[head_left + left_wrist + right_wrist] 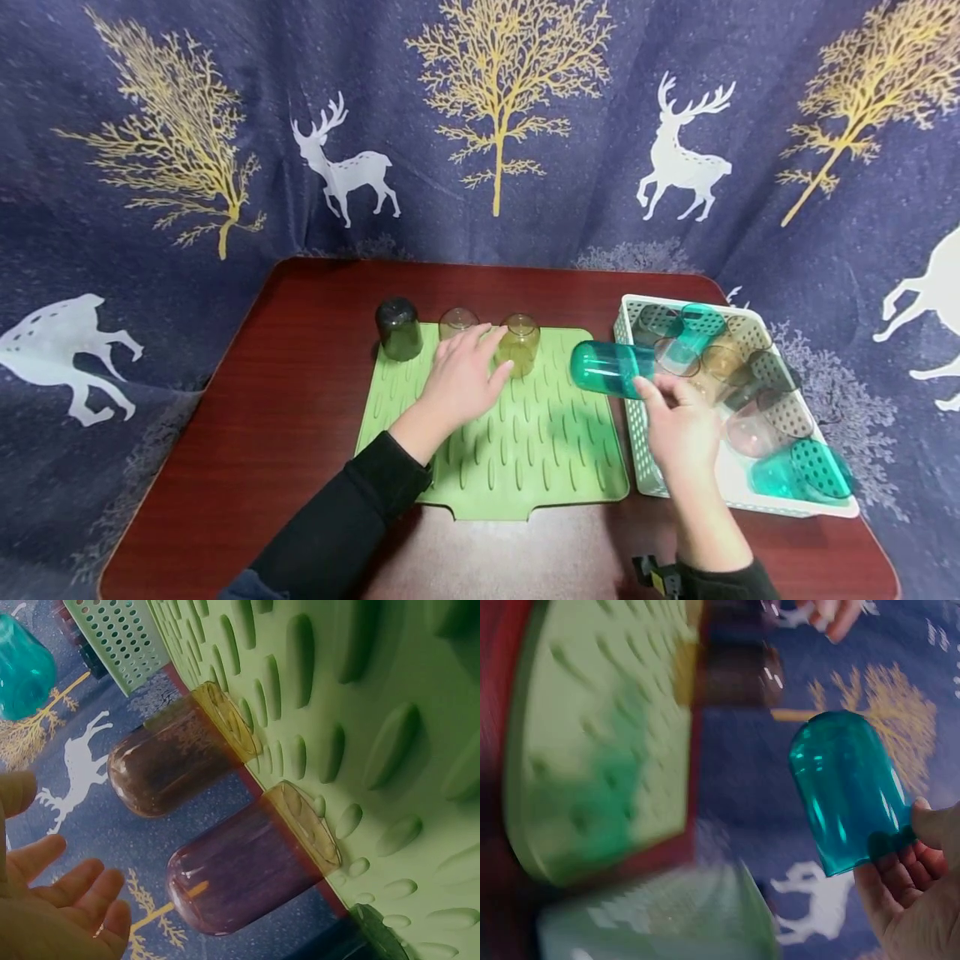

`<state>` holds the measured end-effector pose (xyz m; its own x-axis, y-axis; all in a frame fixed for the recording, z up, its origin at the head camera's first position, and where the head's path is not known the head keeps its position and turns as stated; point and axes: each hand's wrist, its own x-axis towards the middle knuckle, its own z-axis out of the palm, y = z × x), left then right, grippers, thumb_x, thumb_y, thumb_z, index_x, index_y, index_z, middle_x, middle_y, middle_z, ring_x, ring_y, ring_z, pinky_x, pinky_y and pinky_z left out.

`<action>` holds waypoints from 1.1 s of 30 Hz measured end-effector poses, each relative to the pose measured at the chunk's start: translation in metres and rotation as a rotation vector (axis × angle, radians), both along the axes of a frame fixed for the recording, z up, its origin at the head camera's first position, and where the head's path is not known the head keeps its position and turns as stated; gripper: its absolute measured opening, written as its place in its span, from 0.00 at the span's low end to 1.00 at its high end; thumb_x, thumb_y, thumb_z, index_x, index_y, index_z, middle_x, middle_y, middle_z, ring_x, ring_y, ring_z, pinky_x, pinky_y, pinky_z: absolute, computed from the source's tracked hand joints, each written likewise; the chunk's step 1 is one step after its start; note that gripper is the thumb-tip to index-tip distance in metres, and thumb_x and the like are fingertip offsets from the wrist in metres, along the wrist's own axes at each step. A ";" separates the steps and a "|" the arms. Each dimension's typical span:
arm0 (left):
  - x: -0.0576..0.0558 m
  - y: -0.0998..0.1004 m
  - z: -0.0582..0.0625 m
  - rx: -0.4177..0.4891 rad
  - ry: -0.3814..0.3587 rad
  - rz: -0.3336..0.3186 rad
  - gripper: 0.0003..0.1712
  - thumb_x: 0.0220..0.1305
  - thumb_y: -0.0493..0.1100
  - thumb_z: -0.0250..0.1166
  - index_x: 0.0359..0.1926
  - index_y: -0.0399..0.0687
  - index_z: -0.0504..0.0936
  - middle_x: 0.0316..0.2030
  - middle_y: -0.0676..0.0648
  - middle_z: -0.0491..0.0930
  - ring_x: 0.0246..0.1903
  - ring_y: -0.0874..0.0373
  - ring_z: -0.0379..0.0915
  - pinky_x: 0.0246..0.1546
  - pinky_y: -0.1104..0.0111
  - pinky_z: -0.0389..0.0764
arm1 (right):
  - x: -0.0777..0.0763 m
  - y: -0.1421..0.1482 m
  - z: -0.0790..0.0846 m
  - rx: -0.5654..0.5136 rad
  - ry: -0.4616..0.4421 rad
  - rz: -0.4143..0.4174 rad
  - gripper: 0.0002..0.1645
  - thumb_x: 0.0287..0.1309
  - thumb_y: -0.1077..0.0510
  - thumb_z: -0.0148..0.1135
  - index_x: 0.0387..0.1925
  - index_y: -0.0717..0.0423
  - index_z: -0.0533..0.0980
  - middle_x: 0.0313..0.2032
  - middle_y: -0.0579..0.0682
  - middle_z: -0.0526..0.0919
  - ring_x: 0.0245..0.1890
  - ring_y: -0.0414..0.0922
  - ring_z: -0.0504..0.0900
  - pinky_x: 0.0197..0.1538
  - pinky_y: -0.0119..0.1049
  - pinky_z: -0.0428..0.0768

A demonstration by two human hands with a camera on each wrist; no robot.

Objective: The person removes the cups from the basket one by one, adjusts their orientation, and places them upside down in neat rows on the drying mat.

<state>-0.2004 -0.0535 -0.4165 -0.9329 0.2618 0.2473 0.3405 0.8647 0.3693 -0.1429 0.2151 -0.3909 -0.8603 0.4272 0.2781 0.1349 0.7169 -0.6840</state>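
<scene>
In my right hand (682, 425) is a teal glass (611, 368), pinched near its rim and tilted on its side above the right part of the green drying mat (547, 433). The right wrist view shows thumb and fingers around the rim end of this teal glass (847, 791). My left hand (465, 379) hovers over the mat with fingers spread and relaxed, holding nothing. Just beyond it, an amber glass (519, 346) and a pinkish clear glass (456, 321) stand upside down on the mat. A dark grey glass (399, 329) stands upside down at the mat's far left corner.
To the right stands a white perforated basket (645, 450) holding several glasses in teal, amber, pink and grey. The dark red table (247, 467) extends left of the mat. A curtain (450, 225) printed with deer and trees hangs behind the table.
</scene>
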 end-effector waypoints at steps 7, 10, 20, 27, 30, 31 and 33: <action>0.003 0.001 0.005 0.041 -0.037 -0.060 0.32 0.66 0.63 0.48 0.69 0.62 0.60 0.66 0.49 0.64 0.65 0.49 0.60 0.63 0.48 0.60 | -0.005 -0.026 -0.019 -0.097 0.008 0.083 0.16 0.55 0.46 0.64 0.36 0.54 0.82 0.36 0.52 0.85 0.32 0.38 0.77 0.34 0.22 0.70; 0.005 0.003 0.005 0.075 -0.099 -0.117 0.33 0.66 0.63 0.48 0.70 0.63 0.58 0.66 0.49 0.64 0.66 0.49 0.60 0.65 0.47 0.58 | -0.006 -0.032 -0.023 -0.135 0.008 0.112 0.15 0.54 0.46 0.65 0.36 0.53 0.82 0.34 0.51 0.85 0.29 0.33 0.75 0.32 0.20 0.70; 0.007 0.002 0.004 0.148 -0.255 -0.260 0.37 0.65 0.59 0.51 0.70 0.78 0.43 0.70 0.49 0.58 0.68 0.51 0.56 0.65 0.50 0.61 | -0.006 -0.036 -0.032 -0.210 -0.004 0.113 0.15 0.55 0.45 0.64 0.35 0.52 0.80 0.29 0.51 0.84 0.25 0.29 0.74 0.29 0.22 0.71; 0.005 0.003 0.000 0.201 -0.312 -0.274 0.46 0.59 0.69 0.54 0.72 0.72 0.41 0.71 0.52 0.54 0.68 0.51 0.55 0.66 0.52 0.61 | -0.005 -0.037 -0.037 -0.263 -0.003 0.157 0.15 0.56 0.45 0.63 0.34 0.53 0.80 0.28 0.50 0.83 0.24 0.29 0.74 0.29 0.23 0.72; 0.005 0.005 0.000 0.231 -0.331 -0.232 0.47 0.56 0.73 0.53 0.72 0.68 0.47 0.69 0.51 0.59 0.66 0.51 0.60 0.63 0.51 0.65 | -0.005 -0.039 -0.040 -0.301 -0.009 0.176 0.14 0.56 0.47 0.63 0.34 0.54 0.79 0.28 0.50 0.83 0.24 0.30 0.75 0.29 0.23 0.74; 0.005 0.006 0.001 0.245 -0.338 -0.219 0.47 0.55 0.74 0.53 0.71 0.67 0.50 0.68 0.50 0.61 0.64 0.51 0.63 0.61 0.51 0.67 | -0.006 -0.040 -0.041 -0.307 -0.012 0.183 0.14 0.56 0.48 0.63 0.34 0.54 0.79 0.28 0.50 0.83 0.24 0.30 0.75 0.29 0.23 0.74; 0.005 0.007 0.002 0.272 -0.343 -0.192 0.46 0.53 0.75 0.54 0.70 0.67 0.53 0.66 0.50 0.64 0.61 0.51 0.66 0.59 0.52 0.70 | -0.006 -0.041 -0.043 -0.314 -0.018 0.197 0.13 0.57 0.49 0.63 0.34 0.55 0.79 0.27 0.50 0.83 0.24 0.30 0.75 0.29 0.24 0.74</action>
<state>-0.1955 -0.0469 -0.4145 -0.9138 0.4057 0.0172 0.3036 0.6544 0.6926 -0.1489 0.1742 -0.4335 -0.9381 0.3153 0.1436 0.0298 0.4863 -0.8733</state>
